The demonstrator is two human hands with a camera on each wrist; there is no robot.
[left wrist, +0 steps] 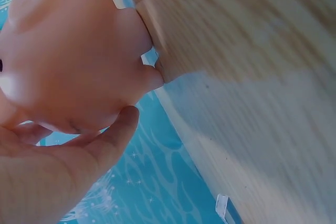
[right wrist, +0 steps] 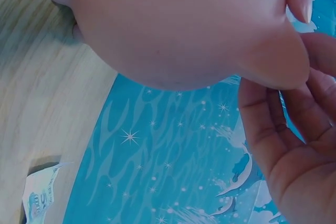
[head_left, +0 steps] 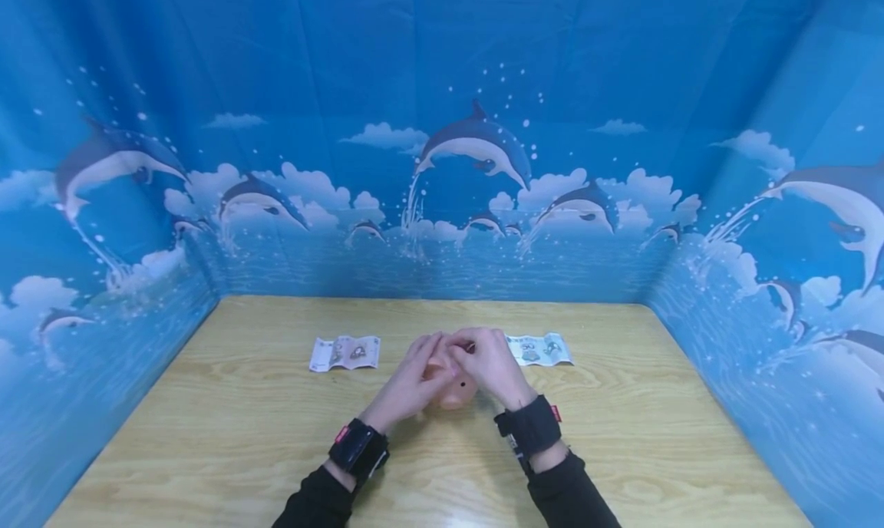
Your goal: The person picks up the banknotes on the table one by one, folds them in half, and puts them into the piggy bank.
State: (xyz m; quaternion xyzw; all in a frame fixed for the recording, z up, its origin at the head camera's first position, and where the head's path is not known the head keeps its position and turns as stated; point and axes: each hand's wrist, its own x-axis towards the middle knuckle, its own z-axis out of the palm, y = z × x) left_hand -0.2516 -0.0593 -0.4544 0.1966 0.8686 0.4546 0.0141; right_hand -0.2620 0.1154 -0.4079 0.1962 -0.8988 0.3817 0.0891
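A pinkish-orange piggy bank (head_left: 457, 396) with dark eyes stands on the table between both hands. My left hand (head_left: 409, 384) holds it from the left side, thumb toward the front and fingers behind; the left wrist view shows this hand (left wrist: 63, 169) against the rounded body (left wrist: 68, 61). My right hand (head_left: 493, 365) is at the top of the pig, fingers bent inward. In the right wrist view, these fingers (right wrist: 255, 114) reach up behind the pig's ear (right wrist: 278, 61); I cannot tell what their tips pinch.
Left of the pig lies a creased pinkish banknote (head_left: 355, 351). A creased bluish-green banknote (head_left: 542, 349) lies to the right, partly behind my right hand. The wood-grain table (head_left: 242, 436) is bordered by a blue dolphin-print curtain (head_left: 414, 267) at the back and sides.
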